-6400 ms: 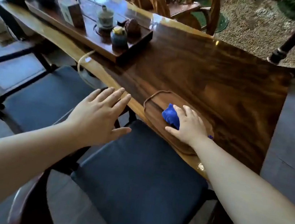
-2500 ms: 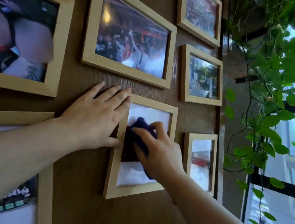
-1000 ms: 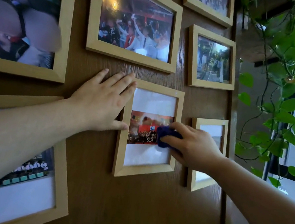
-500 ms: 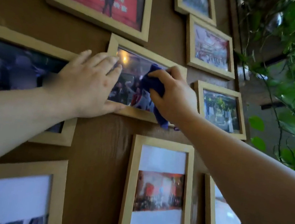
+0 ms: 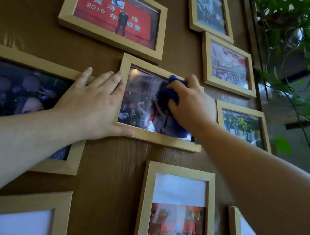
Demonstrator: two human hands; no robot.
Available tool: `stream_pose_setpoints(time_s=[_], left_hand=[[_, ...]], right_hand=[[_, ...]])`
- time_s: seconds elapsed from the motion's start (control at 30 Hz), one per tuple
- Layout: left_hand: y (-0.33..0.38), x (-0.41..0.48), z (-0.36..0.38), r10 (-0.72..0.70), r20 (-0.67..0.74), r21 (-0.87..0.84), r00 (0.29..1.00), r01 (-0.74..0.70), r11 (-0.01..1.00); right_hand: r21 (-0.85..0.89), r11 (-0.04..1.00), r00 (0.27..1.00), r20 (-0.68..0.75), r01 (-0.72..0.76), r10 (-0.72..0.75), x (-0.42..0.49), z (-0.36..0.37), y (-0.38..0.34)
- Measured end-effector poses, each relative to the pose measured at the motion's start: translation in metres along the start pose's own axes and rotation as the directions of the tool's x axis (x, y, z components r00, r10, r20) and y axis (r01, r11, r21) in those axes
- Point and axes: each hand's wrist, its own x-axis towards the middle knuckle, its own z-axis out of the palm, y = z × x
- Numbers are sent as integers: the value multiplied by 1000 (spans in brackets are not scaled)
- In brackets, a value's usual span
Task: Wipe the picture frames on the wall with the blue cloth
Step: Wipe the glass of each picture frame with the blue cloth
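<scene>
Several light wooden picture frames hang on a brown wood-grain wall. My right hand (image 5: 189, 104) presses the bunched blue cloth (image 5: 168, 96) against the glass of the middle frame (image 5: 157, 138), near its upper right. My left hand (image 5: 96, 105) lies flat on the wall, fingers spread, thumb along that frame's lower left corner and fingertips at its left edge. Part of the cloth is hidden under my fingers.
Above is a frame with a red banner photo (image 5: 115, 12). A large frame (image 5: 25, 87) sits at left, a tall one (image 5: 176, 216) below, smaller ones (image 5: 229, 64) at right. Leafy green vines (image 5: 309, 49) hang at the far right by a window.
The view has come closer to the middle frame. My right hand with the cloth has shifted slightly right and up on its glass; my left hand still braces the frame's left side.
</scene>
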Motion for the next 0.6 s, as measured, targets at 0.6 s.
stream_pose_setpoints(time_s=[0.6], left_hand=[[0, 1, 2, 7, 4, -14, 1000, -7, 1000]], right_hand=[[-26, 961, 947, 177, 276, -267, -12, -12, -3]])
